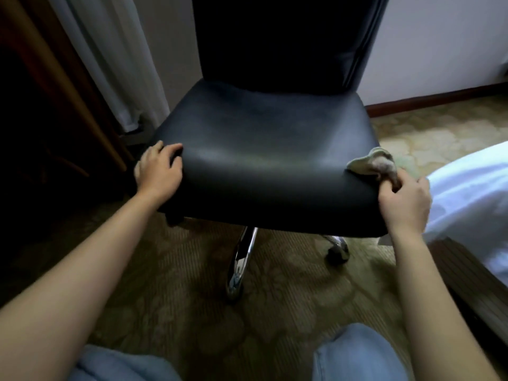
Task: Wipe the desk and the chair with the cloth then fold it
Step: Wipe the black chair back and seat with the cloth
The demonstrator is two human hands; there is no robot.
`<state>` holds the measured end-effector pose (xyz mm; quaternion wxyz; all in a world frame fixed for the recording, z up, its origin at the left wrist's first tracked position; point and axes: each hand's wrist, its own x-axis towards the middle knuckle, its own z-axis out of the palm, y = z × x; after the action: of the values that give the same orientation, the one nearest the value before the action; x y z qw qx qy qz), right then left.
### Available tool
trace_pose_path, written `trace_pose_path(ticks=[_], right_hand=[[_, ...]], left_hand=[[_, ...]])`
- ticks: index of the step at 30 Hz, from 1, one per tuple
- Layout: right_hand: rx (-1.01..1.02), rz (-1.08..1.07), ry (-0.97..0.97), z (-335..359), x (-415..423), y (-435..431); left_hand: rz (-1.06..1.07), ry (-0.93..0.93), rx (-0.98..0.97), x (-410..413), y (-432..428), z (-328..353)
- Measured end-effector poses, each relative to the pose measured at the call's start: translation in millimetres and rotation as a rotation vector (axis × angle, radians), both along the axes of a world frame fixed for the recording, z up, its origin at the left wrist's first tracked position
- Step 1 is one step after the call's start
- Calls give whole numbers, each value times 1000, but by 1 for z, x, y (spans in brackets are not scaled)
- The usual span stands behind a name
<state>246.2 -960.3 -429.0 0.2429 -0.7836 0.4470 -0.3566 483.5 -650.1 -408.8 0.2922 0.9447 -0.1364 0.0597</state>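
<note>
A dark chair stands on patterned carpet, with a pale curtain and dark wooden furniture on its left and a white-sheeted bed close on its right. Open floor lies in front. The seat is smooth and leather-like with rounded edges, and chrome legs gleam below. The left hand grips the seat's front left corner; the right hand clutches the cloth — crumpled, pale — against the front right edge.

My chair seat is smooth, slightly glossy dark leather; its leg shiny chrome metal; my cloth fuzzy fabric.
</note>
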Motion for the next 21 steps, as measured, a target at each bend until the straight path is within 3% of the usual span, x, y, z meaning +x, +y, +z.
trace_pose_path(ticks=[3, 5, 10, 14, 18, 21], right_hand=[[60, -277, -173, -18, 5, 25], [38, -348, -267, -36, 15, 54], [223, -272, -509, -52, 74, 167], [200, -43, -447, -49, 92, 230], [160, 137, -392, -58, 57, 190], [111, -29, -358, -54, 35, 106]], left_hand=[[20, -17, 161, -8, 2, -3], [31, -30, 186, -19, -3, -3], [32, -18, 205, -42, -8, 1], [12, -22, 234, -60, -13, 4], [34, 59, 177, -60, -7, 18], [106, 219, 15, -41, 2, 25]])
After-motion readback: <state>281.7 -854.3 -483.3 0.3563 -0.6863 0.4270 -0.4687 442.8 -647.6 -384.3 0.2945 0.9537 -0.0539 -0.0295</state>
